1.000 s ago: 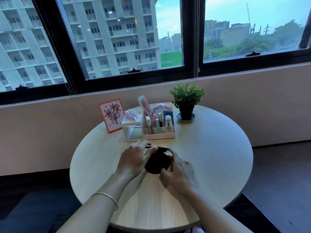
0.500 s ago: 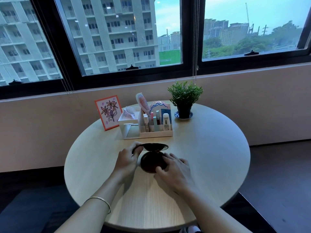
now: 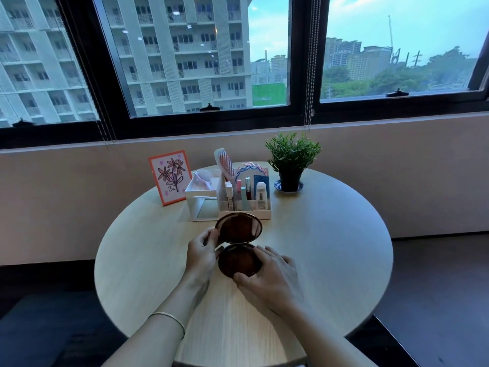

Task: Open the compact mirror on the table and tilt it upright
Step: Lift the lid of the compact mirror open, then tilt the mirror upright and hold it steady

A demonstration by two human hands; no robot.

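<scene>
One compact mirror (image 3: 239, 243) open; left hand (image 3: 202, 251) pinching lid, right hand (image 3: 267, 278) gripping base.

No legible text on the tubes (image 3: 261, 196) in the organizer (image 3: 244, 213); print too small

One head-worn camera looks forward and down over the round table (image 3: 330, 247), windows (image 3: 201, 56) beyond.

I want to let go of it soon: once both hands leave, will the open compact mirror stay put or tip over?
The compact mirror probably stays: its base lies flat on the table. The raised lid, pinched by the left hand, may fall back if the hinge is loose. Its round, glossy shell looks slippery, so a nudge could slide it.
</scene>
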